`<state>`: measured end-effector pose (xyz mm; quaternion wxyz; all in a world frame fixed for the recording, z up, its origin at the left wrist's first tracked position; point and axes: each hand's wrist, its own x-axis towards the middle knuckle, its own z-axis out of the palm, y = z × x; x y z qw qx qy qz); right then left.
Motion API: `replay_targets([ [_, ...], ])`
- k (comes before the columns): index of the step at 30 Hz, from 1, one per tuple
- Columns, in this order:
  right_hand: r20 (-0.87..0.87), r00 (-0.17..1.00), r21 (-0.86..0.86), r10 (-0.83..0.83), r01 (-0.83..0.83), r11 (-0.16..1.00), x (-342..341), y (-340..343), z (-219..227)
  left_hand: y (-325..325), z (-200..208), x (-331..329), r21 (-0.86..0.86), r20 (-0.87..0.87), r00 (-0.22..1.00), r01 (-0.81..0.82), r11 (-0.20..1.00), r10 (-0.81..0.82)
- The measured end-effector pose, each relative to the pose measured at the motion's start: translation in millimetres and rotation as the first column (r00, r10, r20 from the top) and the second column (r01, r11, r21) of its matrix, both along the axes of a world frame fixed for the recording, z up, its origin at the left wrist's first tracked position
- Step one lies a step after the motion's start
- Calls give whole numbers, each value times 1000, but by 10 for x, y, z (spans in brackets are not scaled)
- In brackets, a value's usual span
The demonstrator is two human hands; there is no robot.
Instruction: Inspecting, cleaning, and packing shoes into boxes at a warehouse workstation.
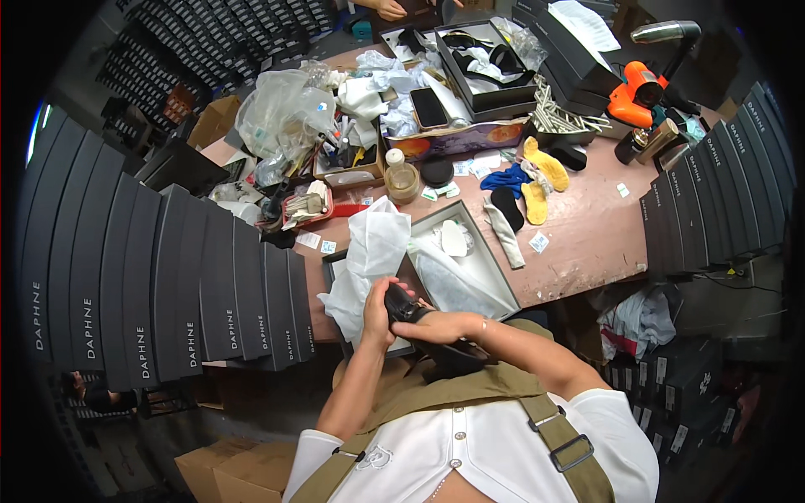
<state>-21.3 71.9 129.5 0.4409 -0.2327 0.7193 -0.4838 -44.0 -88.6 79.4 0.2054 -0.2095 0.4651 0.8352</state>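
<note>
A black shoe (402, 303) is held close to my body, just over the near edge of the table. My left hand (379, 317) is closed along one side of it. From the other side my right hand (443, 328) grips it, covering its middle. Right beyond my hands lies an open shoebox (501, 267) with grey walls, holding white tissue-wrapped contents and a small white piece. White tissue paper (369, 243) spills over the box's left side.
Stacked dark shoeboxes (176, 277) rise on the left, with more shoeboxes (708, 197) on the right. Farther back sit a glass jar (402, 183), yellow pads (535, 201), a phone (429, 107) and an orange heat gun (639, 90). Another person's hand (391, 9) shows at the top.
</note>
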Motion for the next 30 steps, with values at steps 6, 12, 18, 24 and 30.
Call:
replay_targets([
  [6, -330, 905, -165, -268, 224, 960, 522, 506, 453, -109, 411, -82, -24, -331, 943, -41, 999, 31],
  [12, 276, 795, -306, -540, 605, 735, 425, 451, 523, 119, 1108, -137, -253, -826, 545, -130, 959, -144],
  [18, 806, 592, -571, -3, 779, 261, 514, 259, 573, 194, 1460, -42, -216, -968, 139, -22, 976, -211],
  [24, 620, 780, -658, -86, 576, 485, 416, 262, 533, 235, 1715, -3, -56, -998, -33, 29, 998, -55],
  [30, 688, 656, -708, 311, 700, 91, 548, -30, 713, 162, 1836, 135, -104, -993, -52, 43, 994, -102],
])
